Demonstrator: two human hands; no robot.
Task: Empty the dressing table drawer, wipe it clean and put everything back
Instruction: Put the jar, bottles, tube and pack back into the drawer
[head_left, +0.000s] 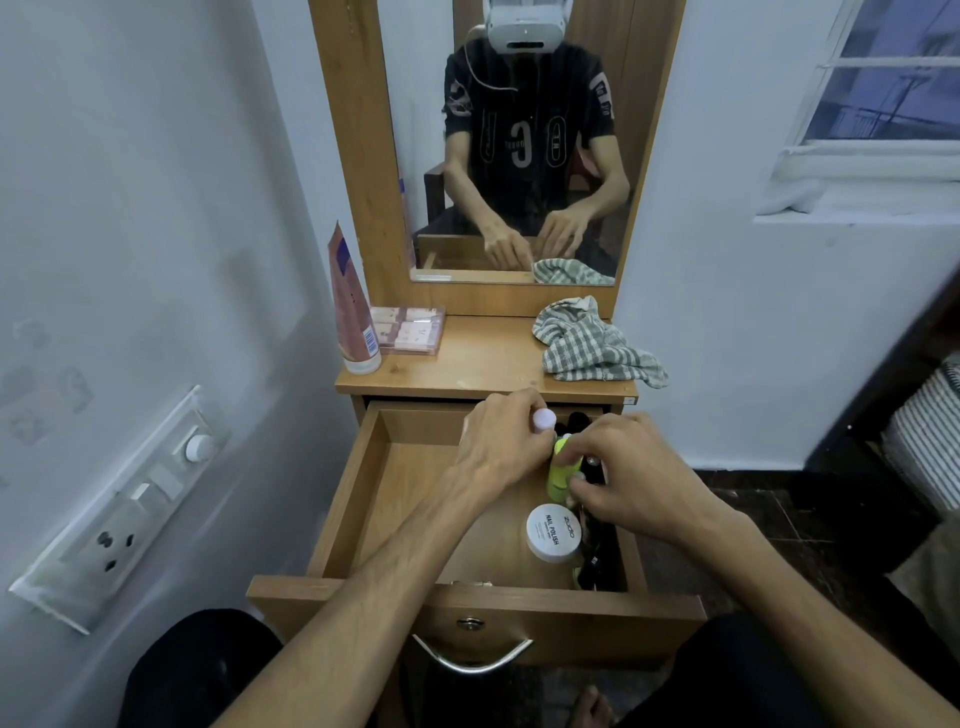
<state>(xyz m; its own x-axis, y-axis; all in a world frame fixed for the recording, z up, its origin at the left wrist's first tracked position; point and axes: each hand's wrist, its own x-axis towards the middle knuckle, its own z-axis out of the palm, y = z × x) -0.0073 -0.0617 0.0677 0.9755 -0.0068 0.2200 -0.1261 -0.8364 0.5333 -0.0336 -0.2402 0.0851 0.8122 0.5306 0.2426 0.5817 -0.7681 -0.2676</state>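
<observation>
The wooden drawer (363, 499) of the dressing table stands pulled open below me. My left hand (501, 441) grips a bottle with a pale lilac cap (544, 418) near the drawer's back. My right hand (623, 467) pinches a bright green bottle (557, 475) just beside it. A white round jar (553, 531) marked nail polish lies in the drawer's right half, by several dark items (592, 564) along the right wall. A green-checked cloth (592, 345) lies crumpled on the table top, to the right.
A pink tube (353, 317) stands on its cap at the top's left, next to a clear flat box (410, 330). The mirror (514, 156) rises behind. A switch panel (124, 514) is on the left wall. A window (883, 93) is at upper right.
</observation>
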